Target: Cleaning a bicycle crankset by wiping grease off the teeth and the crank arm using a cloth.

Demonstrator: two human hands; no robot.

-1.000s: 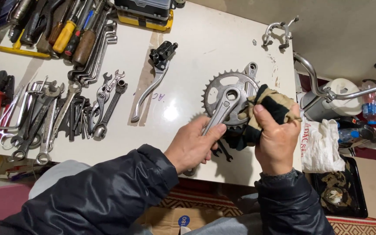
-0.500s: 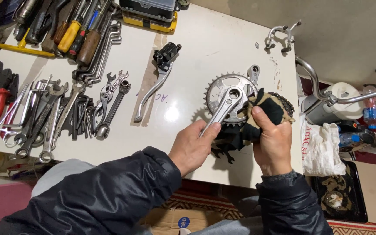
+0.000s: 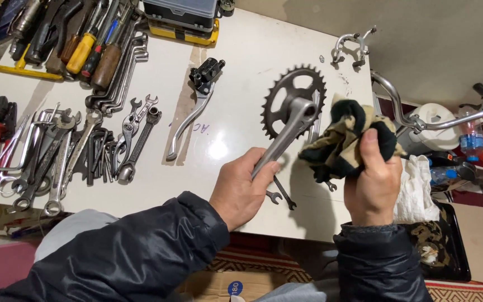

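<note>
My left hand [image 3: 244,187] grips the silver arm of a bicycle crankset [image 3: 292,114], whose black toothed chainring is held up over the white table [image 3: 236,61]. My right hand [image 3: 373,179] clutches a bunched black and tan rag [image 3: 345,140] just right of the crank arm, slightly apart from the chainring. A small wrench [image 3: 282,196] lies on the table under my hands.
Several wrenches [image 3: 62,156] lie at the table's left, screwdrivers [image 3: 85,45] at the back left, a brake lever [image 3: 194,106] in the middle, a brake caliper [image 3: 350,45] at the back right. Silver handlebars [image 3: 437,120] and a black tray [image 3: 443,246] sit right of the table.
The rag has come off the chainring and moved right, away from the crank. The crankset is now held higher and more exposed.
</note>
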